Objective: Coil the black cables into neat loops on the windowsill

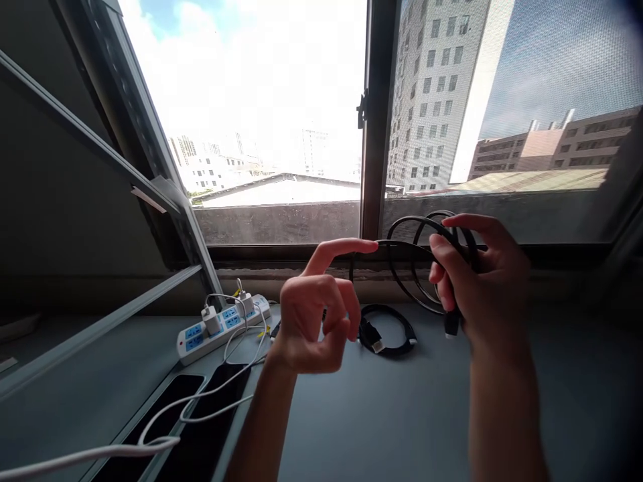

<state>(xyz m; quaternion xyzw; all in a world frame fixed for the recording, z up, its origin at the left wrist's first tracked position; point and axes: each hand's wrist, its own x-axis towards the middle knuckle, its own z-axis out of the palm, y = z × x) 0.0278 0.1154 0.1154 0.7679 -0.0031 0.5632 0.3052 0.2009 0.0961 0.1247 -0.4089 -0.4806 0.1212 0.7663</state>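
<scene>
My right hand (485, 274) is closed around loose loops of a black cable (402, 284), pinching them between thumb and fingers. One black connector (451, 324) of this cable pokes out below that palm. From there a length of the cable runs left to the outstretched index finger of my left hand (319, 314), then bends down behind it. The other fingers of the left hand are curled in, with the cable running into them. On the desk behind and between my hands lies a second black cable (389, 329), coiled, its metal-tipped plug facing me.
A white power strip (224, 328) with two plugged-in chargers stands at the left, white cords (201, 395) trailing from it across dark inset panels (205, 428) in the grey desk (372, 422). Metal shelf rails (115, 161) rise at left; a window (281, 134) is behind.
</scene>
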